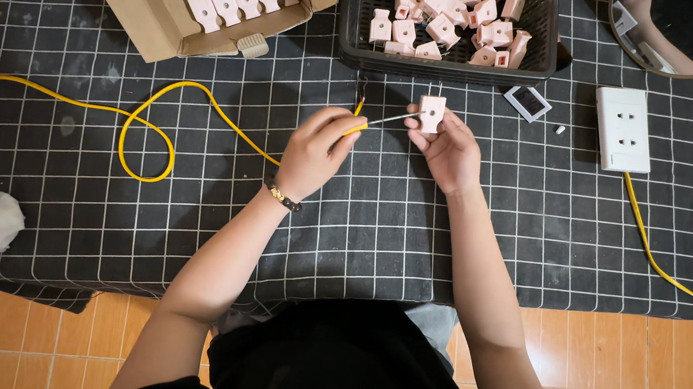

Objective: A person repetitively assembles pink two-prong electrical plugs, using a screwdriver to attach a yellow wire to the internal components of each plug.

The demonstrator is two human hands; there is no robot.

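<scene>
Gridded black cloth covers the bench. Left hand pinches a yellow cable end; its tip points right at the plug, gripped upright in the right hand just beside it.

Pale pink plug, yellow cable, black white-gridded cloth, black basket, white socket
</scene>
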